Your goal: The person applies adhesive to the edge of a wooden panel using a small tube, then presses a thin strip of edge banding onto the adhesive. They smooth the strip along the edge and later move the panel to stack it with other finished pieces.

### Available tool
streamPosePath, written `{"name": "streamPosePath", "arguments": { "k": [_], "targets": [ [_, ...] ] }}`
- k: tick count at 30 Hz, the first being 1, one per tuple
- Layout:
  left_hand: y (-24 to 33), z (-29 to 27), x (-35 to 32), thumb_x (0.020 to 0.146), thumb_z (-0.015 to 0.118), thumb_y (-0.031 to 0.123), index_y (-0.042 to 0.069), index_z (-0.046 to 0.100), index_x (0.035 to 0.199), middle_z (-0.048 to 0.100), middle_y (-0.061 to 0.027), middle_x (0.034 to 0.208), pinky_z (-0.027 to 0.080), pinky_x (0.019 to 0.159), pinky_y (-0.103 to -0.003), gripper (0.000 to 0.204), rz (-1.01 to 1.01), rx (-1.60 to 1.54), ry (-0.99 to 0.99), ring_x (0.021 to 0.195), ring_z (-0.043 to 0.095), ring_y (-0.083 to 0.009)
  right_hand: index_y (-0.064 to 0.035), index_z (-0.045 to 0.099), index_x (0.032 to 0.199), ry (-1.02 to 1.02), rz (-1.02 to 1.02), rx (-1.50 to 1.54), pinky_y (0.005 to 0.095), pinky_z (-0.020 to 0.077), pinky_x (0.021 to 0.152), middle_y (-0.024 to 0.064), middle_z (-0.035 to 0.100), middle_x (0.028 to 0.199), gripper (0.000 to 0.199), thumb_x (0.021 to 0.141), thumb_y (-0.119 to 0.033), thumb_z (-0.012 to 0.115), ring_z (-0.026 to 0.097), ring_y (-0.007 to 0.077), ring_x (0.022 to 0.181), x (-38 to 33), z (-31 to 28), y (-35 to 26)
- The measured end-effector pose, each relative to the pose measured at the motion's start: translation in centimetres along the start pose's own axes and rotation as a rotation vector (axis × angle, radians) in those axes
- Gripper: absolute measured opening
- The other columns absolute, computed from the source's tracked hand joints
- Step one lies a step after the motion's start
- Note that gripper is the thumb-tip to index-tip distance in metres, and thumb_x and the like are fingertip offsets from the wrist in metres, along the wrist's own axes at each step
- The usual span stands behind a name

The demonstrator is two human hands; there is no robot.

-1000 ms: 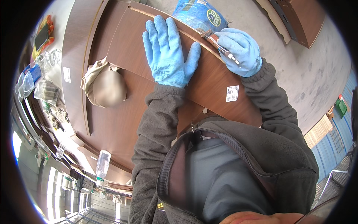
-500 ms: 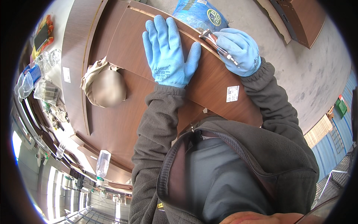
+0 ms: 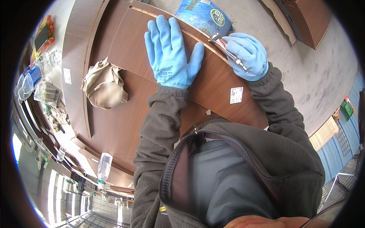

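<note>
Brown wood-grain laminate, a flat rectangular panel (image 3: 213, 81), lies across a larger curved brown board (image 3: 110, 129), and both gloved hands are on it. The left hand (image 3: 170, 55), in a light blue knitted glove, is spread flat with fingers apart, pressing on the panel's upper half just as it did a second ago. The right hand (image 3: 247, 55), gloved alike, is closed around a slim metal hand tool (image 3: 227, 50) whose tip meets the panel's far edge. Against the earlier pictures that tool has barely crept along the edge, so the work at the rim looks slow and steady, with the panel held unmoved. Beyond that edge sits a blue plastic sack (image 3: 203, 17). Left of the panel rests a crumpled beige cloth (image 3: 104, 89). Near its lower right corner is a small white sticker (image 3: 236, 95).
</note>
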State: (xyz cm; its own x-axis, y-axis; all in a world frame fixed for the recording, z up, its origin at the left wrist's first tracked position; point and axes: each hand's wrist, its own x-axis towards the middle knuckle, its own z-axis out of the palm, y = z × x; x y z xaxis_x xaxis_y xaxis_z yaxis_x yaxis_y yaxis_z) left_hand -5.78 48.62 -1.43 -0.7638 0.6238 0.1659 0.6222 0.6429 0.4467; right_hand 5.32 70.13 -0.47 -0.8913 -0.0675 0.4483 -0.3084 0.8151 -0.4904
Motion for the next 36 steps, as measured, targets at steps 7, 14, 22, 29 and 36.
{"name": "streamPosePath", "arguments": {
  "k": [7, 14, 22, 29, 36],
  "targets": [
    [-0.1, 0.1, 0.1, 0.092, 0.068, 0.052, 0.000, 0.036, 0.159, 0.030, -0.0275, 0.166, 0.016, 0.127, -0.058, 0.091, 0.010, 0.008, 0.012, 0.156, 0.024, -0.0459, -0.0103, 0.069, 0.116, -0.041, 0.006, 0.009, 0.0407, 0.0590, 0.086, 0.0084, 0.073, 0.111, 0.050, 0.069, -0.007, 0.084, 0.073, 0.0297, 0.099, 1.3, 0.6, 0.6],
    [-0.1, 0.0, 0.0, 0.092, 0.068, 0.051, -0.001, 0.036, 0.158, 0.030, -0.0276, 0.166, 0.016, 0.127, -0.058, 0.090, 0.007, 0.008, -0.003, 0.155, 0.024, -0.0462, -0.0106, 0.069, 0.113, -0.034, -0.032, -0.011, 0.0408, 0.0590, 0.083, 0.0075, 0.072, 0.107, 0.046, 0.070, -0.007, 0.083, 0.073, 0.0297, 0.099, 2.0, 0.8, 0.7],
    [-0.1, 0.0, 0.0, 0.092, 0.068, 0.051, -0.001, 0.037, 0.158, 0.029, -0.0271, 0.166, 0.015, 0.127, -0.058, 0.090, -0.002, -0.003, -0.006, 0.156, 0.023, -0.0459, -0.0071, 0.071, 0.112, -0.003, 0.175, 0.221, 0.0364, 0.0594, 0.073, 0.0088, 0.073, 0.099, 0.041, 0.073, 0.001, 0.079, 0.073, 0.0300, 0.085, 2.5, -1.1, -0.9],
    [-0.1, 0.0, 0.1, 0.091, 0.068, 0.051, -0.001, 0.038, 0.157, 0.032, -0.0283, 0.164, 0.016, 0.127, -0.058, 0.089, 0.014, 0.003, 0.016, 0.155, 0.026, -0.0462, 0.0054, 0.069, 0.106, 0.062, 1.072, 1.125, 0.0271, 0.0573, 0.067, 0.0170, 0.075, 0.094, 0.024, 0.103, -0.018, 0.062, 0.071, 0.0167, 0.072, 3.8, -0.7, 0.4],
    [-0.1, 0.0, 0.0, 0.091, 0.068, 0.051, 0.000, 0.037, 0.158, 0.032, -0.0283, 0.164, 0.016, 0.127, -0.058, 0.089, 0.011, 0.008, 0.007, 0.155, 0.026, -0.0462, 0.0022, 0.069, 0.105, -0.061, 1.318, 1.143, 0.0271, 0.0528, 0.064, 0.0152, 0.074, 0.087, 0.028, 0.104, -0.024, 0.060, 0.062, 0.0132, 0.063, 3.5, 0.5, 1.6]
  ]
}}
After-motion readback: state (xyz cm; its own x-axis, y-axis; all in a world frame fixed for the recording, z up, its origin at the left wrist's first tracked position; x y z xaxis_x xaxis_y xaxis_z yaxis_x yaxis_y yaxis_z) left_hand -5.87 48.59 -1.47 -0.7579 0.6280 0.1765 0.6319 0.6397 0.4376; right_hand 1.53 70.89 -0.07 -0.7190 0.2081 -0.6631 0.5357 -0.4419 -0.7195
